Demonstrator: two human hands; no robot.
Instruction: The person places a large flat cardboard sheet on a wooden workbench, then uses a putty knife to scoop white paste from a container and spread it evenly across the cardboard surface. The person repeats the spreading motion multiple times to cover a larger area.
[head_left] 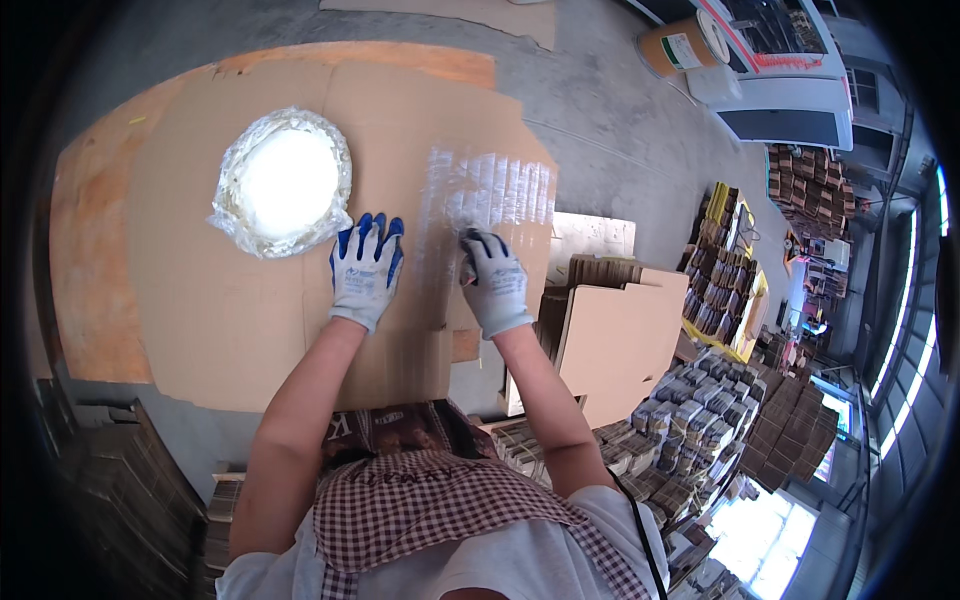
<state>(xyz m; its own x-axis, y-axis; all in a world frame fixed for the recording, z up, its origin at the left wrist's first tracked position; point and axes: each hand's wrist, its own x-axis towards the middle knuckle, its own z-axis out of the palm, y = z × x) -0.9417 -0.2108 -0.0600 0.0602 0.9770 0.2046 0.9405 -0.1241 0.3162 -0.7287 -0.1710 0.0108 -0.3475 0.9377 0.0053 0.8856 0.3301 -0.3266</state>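
Observation:
My left hand [367,268], in a white glove with blue fingertips, lies flat on a brown cardboard sheet [390,110], fingers stretched out. Close to its fingertips is a bright white round thing [290,182], its rim wrapped in crinkled clear plastic; what it is I cannot tell. My right hand [494,278], gloved alike, has its fingers curled together at the edge of shiny clear strips [490,190] that look like tape on the cardboard. Whatever is between those fingers, if anything, is hidden.
Under the cardboard is an orange-brown wooden board [90,265]. Folded cardboard pieces [620,340] stand close by my right forearm. Bundled stacks of cardboard [700,410] fill the right side. A brown drum [683,47] and a white machine [780,90] stand at the far right.

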